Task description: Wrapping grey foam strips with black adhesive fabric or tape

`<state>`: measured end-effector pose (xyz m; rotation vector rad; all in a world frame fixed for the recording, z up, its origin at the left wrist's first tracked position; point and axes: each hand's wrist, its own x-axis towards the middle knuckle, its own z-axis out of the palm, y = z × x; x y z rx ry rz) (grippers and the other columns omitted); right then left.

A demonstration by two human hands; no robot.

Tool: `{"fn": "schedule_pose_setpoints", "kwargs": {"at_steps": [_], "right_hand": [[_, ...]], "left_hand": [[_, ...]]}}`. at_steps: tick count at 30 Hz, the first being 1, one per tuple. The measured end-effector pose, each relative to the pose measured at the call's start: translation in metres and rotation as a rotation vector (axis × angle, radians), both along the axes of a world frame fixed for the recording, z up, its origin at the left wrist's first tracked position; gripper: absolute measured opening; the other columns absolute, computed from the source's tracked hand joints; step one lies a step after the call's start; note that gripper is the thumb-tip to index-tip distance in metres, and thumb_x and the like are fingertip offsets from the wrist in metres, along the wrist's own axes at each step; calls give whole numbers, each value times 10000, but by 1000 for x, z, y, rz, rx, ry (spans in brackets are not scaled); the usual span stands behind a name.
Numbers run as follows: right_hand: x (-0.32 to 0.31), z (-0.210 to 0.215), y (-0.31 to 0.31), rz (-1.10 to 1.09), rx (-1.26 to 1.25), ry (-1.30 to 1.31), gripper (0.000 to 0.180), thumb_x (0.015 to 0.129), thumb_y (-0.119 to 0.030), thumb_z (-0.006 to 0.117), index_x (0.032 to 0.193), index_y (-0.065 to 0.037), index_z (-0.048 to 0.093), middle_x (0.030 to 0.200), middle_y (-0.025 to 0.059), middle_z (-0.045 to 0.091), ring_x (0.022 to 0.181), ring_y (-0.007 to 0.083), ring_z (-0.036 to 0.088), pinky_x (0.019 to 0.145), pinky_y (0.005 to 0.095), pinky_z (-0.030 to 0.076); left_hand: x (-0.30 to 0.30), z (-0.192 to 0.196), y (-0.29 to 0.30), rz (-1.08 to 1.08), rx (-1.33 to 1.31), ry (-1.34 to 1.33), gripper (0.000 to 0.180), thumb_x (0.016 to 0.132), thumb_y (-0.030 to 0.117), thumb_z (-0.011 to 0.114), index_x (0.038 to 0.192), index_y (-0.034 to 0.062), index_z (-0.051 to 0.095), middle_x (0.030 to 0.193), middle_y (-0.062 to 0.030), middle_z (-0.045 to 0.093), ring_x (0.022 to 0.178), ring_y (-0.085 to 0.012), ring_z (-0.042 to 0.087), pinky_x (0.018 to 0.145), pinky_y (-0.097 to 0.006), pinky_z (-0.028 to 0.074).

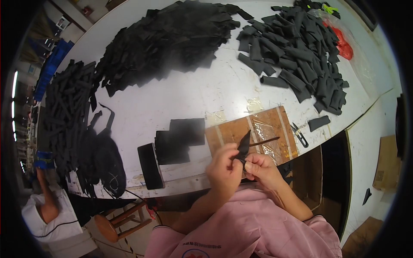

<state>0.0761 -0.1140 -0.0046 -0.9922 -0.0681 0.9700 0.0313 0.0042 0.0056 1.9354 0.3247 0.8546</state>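
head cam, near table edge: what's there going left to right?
Black pouch → black phone → stacked black fabric sheets → left hand → right hand, both on a pointed black piece → thread snips → lone black strip.

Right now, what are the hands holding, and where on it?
Both the left hand and right hand pinch a small black fabric piece at its lower end; its pointed tip sticks up.

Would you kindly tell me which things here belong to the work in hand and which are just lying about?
In hand: left hand, right hand, black fabric piece, thin stick, taped board.

Lying about: snips, phone, red bag, wooden stool.
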Motion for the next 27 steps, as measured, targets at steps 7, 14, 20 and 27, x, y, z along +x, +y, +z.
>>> {"fn": "schedule_pose_setpoints", "kwargs": {"at_steps": [7,14,20,27], "right_hand": [[0,2,-1,-214,16,-4,150,803,-174,599,764,-39,547,703,-26,494,600,48,446,550,175,367],[4,30,-8,-234,57,-204,110,792,-109,590,777,-13,537,848,29,522,763,101,486,685,229,396],[12,63,-2,-345,-334,-1156,57,749,-41,571,723,-6,534,753,109,555,668,193,537,583,245,423],[32,104,-7,-351,-321,-1192,70,761,-63,564,745,-8,524,713,71,469,602,159,464,531,255,372]], "left_hand": [[-9,18,18,-495,-1204,335,300,746,-90,484,1030,-6,433,806,-94,583,477,-14,408,387,-150,300],[-14,25,11,-856,-1170,258,398,735,-54,534,1118,1,445,744,-54,509,470,-39,400,408,-176,304],[-4,42,-1,-369,-193,73,173,786,-94,485,943,-27,505,900,-85,531,719,-62,518,585,-173,419],[23,85,13,-840,-1486,45,154,803,-80,463,939,-6,468,865,-117,551,479,-25,447,374,-132,318]]}}
